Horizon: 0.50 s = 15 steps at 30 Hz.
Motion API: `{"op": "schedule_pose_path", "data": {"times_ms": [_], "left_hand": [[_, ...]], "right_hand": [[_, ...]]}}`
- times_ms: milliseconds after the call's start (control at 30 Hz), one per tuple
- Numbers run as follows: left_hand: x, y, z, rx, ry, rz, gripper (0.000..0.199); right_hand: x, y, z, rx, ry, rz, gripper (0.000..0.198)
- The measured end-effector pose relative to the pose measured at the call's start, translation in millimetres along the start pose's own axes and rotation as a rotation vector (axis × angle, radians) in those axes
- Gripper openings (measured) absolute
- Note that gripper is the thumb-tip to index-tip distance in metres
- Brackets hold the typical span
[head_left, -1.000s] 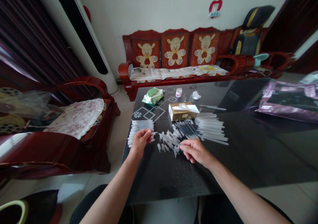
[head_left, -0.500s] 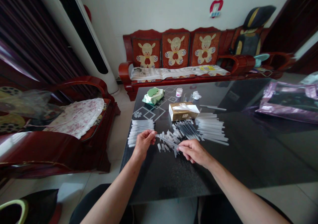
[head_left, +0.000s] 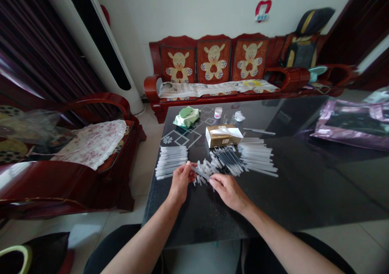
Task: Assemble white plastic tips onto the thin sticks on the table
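Observation:
A translucent white pen barrel point(head_left: 201, 173) is held between my two hands above the black table. My left hand point(head_left: 181, 181) pinches its left end, and my right hand point(head_left: 227, 189) grips the right end; the fingers hide both tips. Beneath the barrel lies a loose pile of small whitish pen caps point(head_left: 208, 166), partly covered by my hands. Left of the pile is a neat row of white pens point(head_left: 172, 160). Dark, thin pen refills point(head_left: 227, 160) lie to the right of the caps. Beyond them is a stack of translucent barrels point(head_left: 257, 156).
Behind the pen parts stands a gold tissue box point(head_left: 223, 137). A green wipes pack point(head_left: 186, 117), a small white jar point(head_left: 218, 112) and a crumpled white tissue point(head_left: 239, 116) are farther back. A purple-edged plastic bag point(head_left: 343, 136) lies on the table's right.
My hands have come closer together along the barrel. The right hand has moved left, and the left hand slightly right and down.

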<state>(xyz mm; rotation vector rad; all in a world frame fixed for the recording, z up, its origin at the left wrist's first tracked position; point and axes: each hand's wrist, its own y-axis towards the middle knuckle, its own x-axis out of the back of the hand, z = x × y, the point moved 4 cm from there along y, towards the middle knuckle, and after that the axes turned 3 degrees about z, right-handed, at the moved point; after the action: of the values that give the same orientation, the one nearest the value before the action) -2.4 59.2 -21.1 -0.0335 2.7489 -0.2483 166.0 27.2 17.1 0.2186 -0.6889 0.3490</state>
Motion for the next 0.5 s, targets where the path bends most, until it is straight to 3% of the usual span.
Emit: {"op": "schedule_pose_path", "data": {"times_ms": [267, 500], "left_hand": [[-7.6, -12.8, 16.3, 0.065, -0.249, -0.068, 0.040], [-13.0, -24.0, 19.0, -0.008, -0.312, -0.158, 0.037]], "right_hand": [[-25.0, -6.9, 10.4, 0.016, -0.341, -0.088, 0.033], [-31.1, -8.9, 16.7, -0.011, -0.257, -0.104, 0.035]]}}
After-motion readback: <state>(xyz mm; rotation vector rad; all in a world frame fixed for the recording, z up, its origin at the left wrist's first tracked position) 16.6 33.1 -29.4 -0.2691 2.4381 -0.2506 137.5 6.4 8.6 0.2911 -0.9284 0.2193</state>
